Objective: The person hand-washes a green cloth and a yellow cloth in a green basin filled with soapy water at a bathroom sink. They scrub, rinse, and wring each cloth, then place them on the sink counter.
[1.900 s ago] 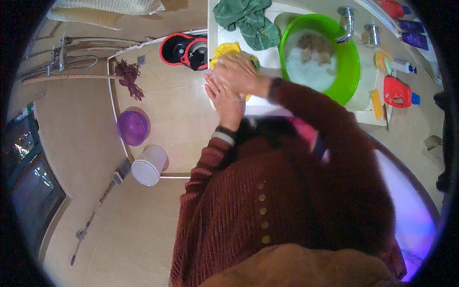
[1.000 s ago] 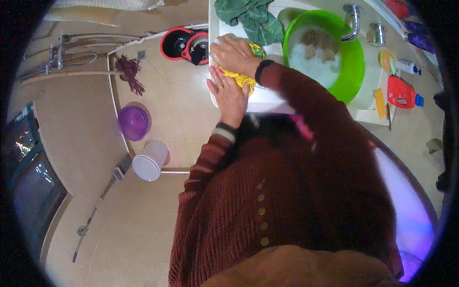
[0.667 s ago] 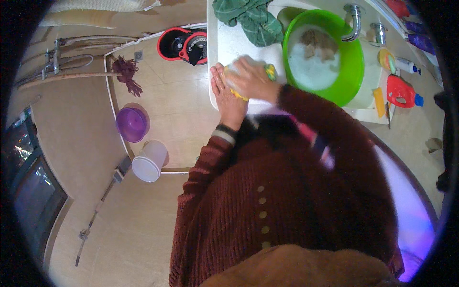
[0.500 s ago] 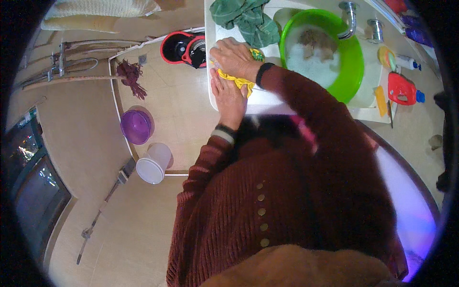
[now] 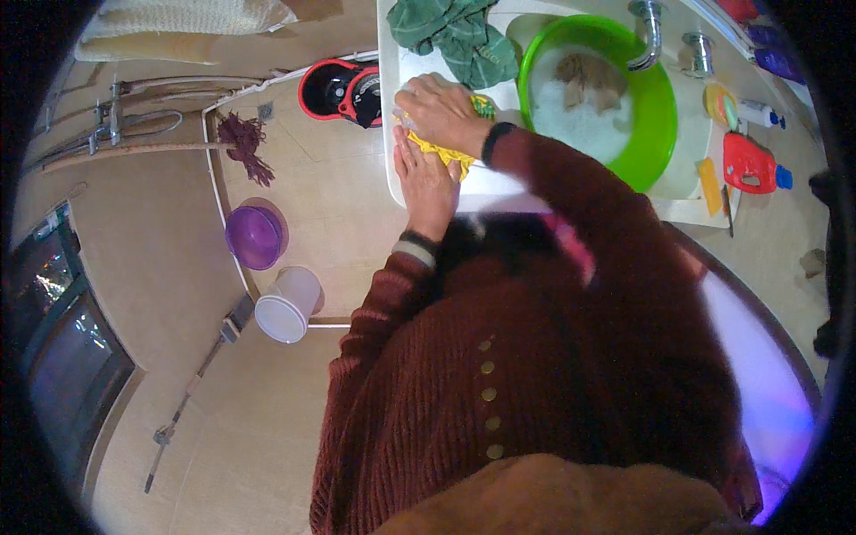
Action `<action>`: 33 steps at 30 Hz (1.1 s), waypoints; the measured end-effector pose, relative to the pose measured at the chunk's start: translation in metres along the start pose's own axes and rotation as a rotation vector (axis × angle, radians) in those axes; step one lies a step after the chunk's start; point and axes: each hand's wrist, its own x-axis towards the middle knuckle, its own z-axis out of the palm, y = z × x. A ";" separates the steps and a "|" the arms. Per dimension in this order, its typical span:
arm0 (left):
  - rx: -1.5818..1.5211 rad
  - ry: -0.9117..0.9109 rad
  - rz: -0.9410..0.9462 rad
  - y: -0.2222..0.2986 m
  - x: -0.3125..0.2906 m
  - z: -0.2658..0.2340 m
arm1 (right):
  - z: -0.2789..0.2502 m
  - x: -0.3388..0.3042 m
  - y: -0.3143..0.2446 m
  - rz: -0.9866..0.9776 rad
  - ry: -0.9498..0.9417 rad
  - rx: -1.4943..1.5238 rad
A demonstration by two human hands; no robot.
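A bunched yellow cloth (image 5: pixel 439 152) with a green patterned part (image 5: pixel 483 107) lies on the white sink's flat ledge (image 5: pixel 499 189). My right hand (image 5: pixel 440 112) is on top of it, fingers curled over the fabric. Just below, my left hand (image 5: pixel 430 185) holds the cloth's near edge between the thumb and fairly straight fingers. Much of the cloth is hidden under both hands. A wet-looking dark green cloth (image 5: pixel 477 52) lies behind them on the ledge. To the right, a bright green basin (image 5: pixel 654 143) holds foamy water and a soaked beige cloth (image 5: pixel 580 78).
A chrome tap (image 5: pixel 651 40) reaches over the basin. Right of it are a red bottle (image 5: pixel 749 165) with a blue cap and a yellow brush-like item (image 5: pixel 709 185). Floor items on the left include a red-and-black bucket (image 5: pixel 332 89), a purple basin (image 5: pixel 254 238), a white bucket (image 5: pixel 283 312) and a mop (image 5: pixel 242 143).
My right hand has shifted slightly over the yellow cloth, and the fabric's folds have changed a little. My left hand stays almost in place. The whole view has moved very slightly.
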 end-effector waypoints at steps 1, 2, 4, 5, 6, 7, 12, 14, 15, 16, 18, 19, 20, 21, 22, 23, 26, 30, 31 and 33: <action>0.031 0.008 0.035 -0.001 -0.001 0.000 | -0.005 -0.011 -0.005 -0.006 0.020 0.048; 0.060 0.017 0.068 -0.002 -0.001 0.001 | -0.013 -0.030 -0.012 -0.005 0.042 0.099; 0.011 0.054 0.075 -0.005 -0.002 0.003 | -0.028 -0.075 -0.031 -0.083 0.036 0.075; -0.063 0.088 0.053 -0.006 -0.002 0.003 | -0.029 -0.081 -0.032 -0.150 0.048 0.105; -0.107 0.094 0.027 -0.006 -0.002 0.004 | -0.028 -0.084 -0.033 -0.244 0.130 0.140; 0.054 0.015 0.048 -0.006 -0.001 0.004 | -0.025 -0.081 -0.030 -0.157 0.034 0.082; 0.052 -0.045 -0.001 0.003 0.002 0.000 | 0.018 0.008 0.009 -0.004 0.052 -0.008; 0.021 -0.004 -0.006 0.004 0.001 -0.001 | 0.016 0.005 0.007 0.016 0.043 0.002; 0.049 0.002 0.025 0.003 0.001 -0.001 | 0.012 -0.006 0.003 -0.016 0.115 0.014; 0.077 0.003 0.052 0.001 0.000 0.000 | 0.004 -0.024 -0.005 -0.013 0.070 0.037; 0.036 0.026 0.061 -0.003 -0.001 0.002 | -0.016 -0.069 -0.022 -0.070 0.068 0.099; -0.029 0.052 0.045 -0.005 -0.001 0.003 | -0.021 -0.081 -0.027 -0.135 0.095 0.093; -0.071 0.044 0.012 -0.006 -0.001 0.004 | -0.022 -0.085 -0.029 -0.201 0.124 0.088; 0.045 -0.006 0.020 -0.007 -0.001 0.005 | -0.021 -0.083 -0.028 -0.286 0.242 0.090; 0.016 0.034 0.056 -0.006 -0.001 0.005 | -0.017 -0.075 -0.024 -0.162 0.099 0.068; 0.025 0.016 0.057 -0.005 0.000 0.005 | -0.009 -0.054 -0.017 -0.066 0.041 0.053; 0.127 -0.067 0.005 0.002 0.001 0.002 | 0.011 -0.002 0.003 -0.014 0.090 -0.002; 0.117 0.013 0.060 0.005 0.001 0.000 | -0.004 -0.023 -0.005 -0.001 -0.075 0.013; 0.139 0.018 0.088 0.004 0.000 0.000 | -0.013 -0.046 -0.016 -0.024 0.017 0.131; 0.026 0.087 0.049 0.000 0.000 0.002 | -0.026 -0.082 -0.026 -0.152 0.085 0.090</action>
